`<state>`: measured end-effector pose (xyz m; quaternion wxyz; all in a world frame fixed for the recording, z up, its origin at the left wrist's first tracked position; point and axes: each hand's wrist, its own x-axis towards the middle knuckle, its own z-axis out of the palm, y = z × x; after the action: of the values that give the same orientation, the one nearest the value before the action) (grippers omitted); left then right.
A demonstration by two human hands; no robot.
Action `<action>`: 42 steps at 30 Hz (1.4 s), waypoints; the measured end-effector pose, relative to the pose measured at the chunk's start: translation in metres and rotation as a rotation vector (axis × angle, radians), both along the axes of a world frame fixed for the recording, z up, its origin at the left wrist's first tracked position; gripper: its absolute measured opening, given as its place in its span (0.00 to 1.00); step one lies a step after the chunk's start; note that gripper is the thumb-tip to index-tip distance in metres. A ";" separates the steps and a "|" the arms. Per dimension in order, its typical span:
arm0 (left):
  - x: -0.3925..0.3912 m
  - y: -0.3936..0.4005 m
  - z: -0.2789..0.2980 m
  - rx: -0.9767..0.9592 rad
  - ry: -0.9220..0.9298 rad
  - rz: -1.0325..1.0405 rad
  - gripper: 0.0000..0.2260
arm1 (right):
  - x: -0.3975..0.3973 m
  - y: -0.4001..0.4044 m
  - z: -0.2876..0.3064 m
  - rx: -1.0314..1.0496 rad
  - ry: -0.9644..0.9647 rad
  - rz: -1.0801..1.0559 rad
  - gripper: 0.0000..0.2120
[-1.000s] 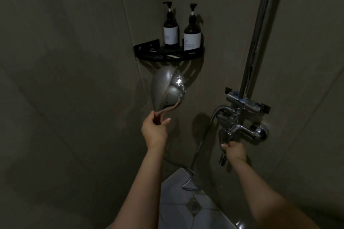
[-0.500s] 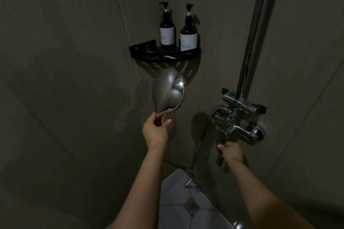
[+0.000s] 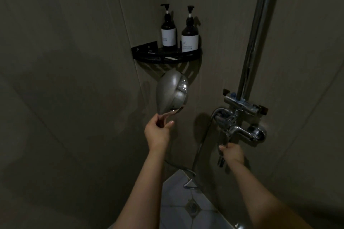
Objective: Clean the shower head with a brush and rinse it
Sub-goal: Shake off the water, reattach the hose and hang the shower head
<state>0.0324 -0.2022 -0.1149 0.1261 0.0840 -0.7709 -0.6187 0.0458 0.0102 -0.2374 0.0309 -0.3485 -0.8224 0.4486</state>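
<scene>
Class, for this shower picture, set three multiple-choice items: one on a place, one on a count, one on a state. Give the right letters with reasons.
1. Where do the pump bottles stand?
A. on the floor
B. on the black corner shelf
C. on the tap

2. How many pump bottles are there?
A. one
B. two
C. four

3. What does the left hand hold?
A. the shower head's handle
B. a bottle
C. nothing

Key: 1 B, both stand on the corner shelf. 2 B, one pump bottle and a second. 3 A, the left hand grips the shower head by its handle; the right hand is at the tap lever.
</scene>
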 end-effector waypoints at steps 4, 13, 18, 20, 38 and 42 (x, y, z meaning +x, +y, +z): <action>0.000 0.001 -0.002 -0.020 0.002 -0.010 0.10 | 0.000 -0.001 0.001 -0.002 -0.005 -0.010 0.12; 0.000 0.003 -0.004 -0.024 -0.004 -0.015 0.10 | 0.001 -0.002 0.001 -0.009 0.007 -0.015 0.12; 0.002 -0.001 -0.003 -0.007 0.003 -0.037 0.08 | -0.002 -0.001 0.003 -0.032 -0.019 -0.003 0.12; 0.003 -0.004 -0.002 0.002 0.025 -0.040 0.08 | -0.005 -0.005 0.008 -0.047 -0.027 -0.052 0.14; 0.000 -0.039 0.003 0.042 0.018 -0.109 0.14 | -0.057 -0.069 0.141 -0.982 0.712 -0.036 0.24; 0.002 -0.039 0.006 0.055 0.019 -0.156 0.14 | -0.061 -0.068 0.140 -1.003 0.721 -0.054 0.23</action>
<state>0.0345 -0.2416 -0.1088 0.0823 0.0213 -0.7566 -0.6484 -0.0153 -0.0582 -0.0976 0.1508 -0.1676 -0.4402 0.8691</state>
